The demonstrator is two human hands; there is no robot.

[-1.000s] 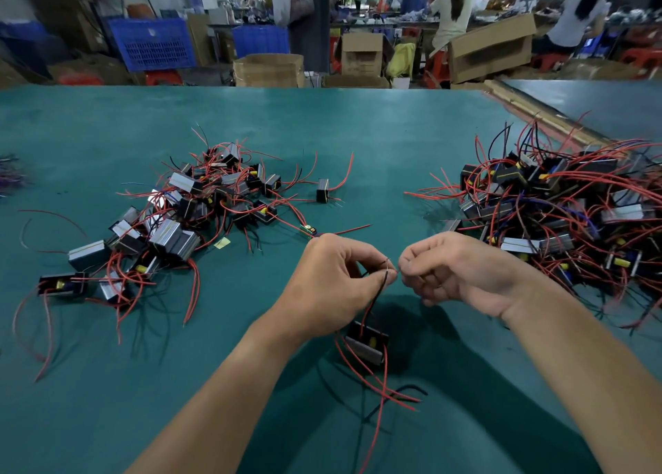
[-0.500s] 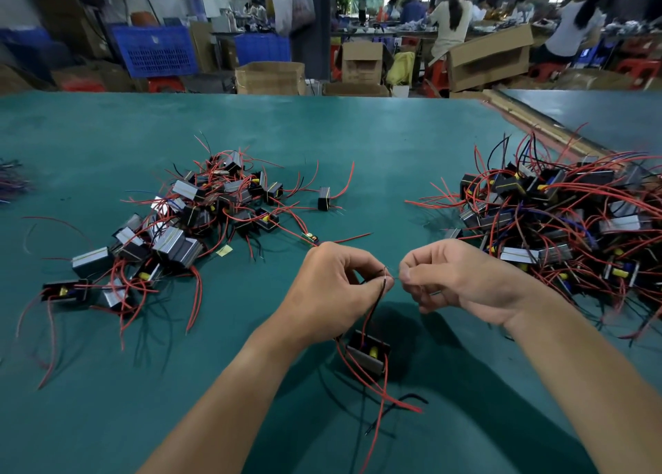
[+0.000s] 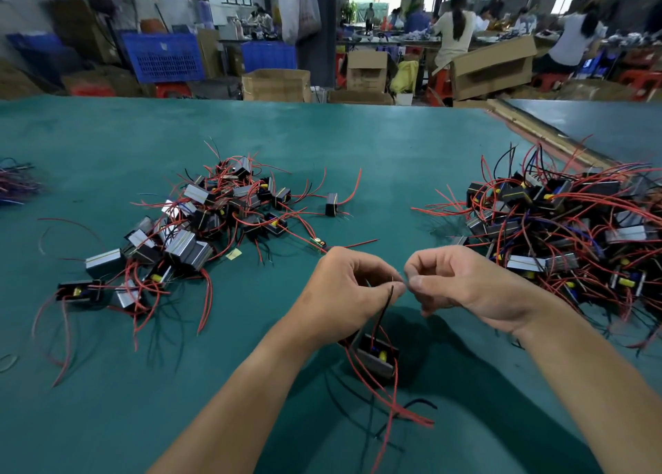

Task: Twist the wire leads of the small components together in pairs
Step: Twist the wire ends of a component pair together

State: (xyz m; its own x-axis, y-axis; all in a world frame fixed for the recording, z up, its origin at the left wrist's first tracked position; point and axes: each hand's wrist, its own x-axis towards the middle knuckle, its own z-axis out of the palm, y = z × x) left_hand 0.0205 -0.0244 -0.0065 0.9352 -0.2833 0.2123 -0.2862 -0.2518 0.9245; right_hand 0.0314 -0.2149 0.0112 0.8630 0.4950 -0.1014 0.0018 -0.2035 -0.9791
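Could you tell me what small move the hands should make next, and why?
Probably roll the fingertips of the right hand to twist the lead tips together while the left hand holds the black lead steady: the tips meet between both pinches, and the component is below the left hand.

Both hands, left (image 3: 344, 290) and right (image 3: 462, 287), pinch wire leads (image 3: 388, 298) at frame centre; component (image 3: 376, 360) dangles above the desk (image 3: 358, 140).

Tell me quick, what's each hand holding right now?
Left hand: closed, pinching the wires of the component below it.
Right hand: closed, pinching the tips of the same wires.
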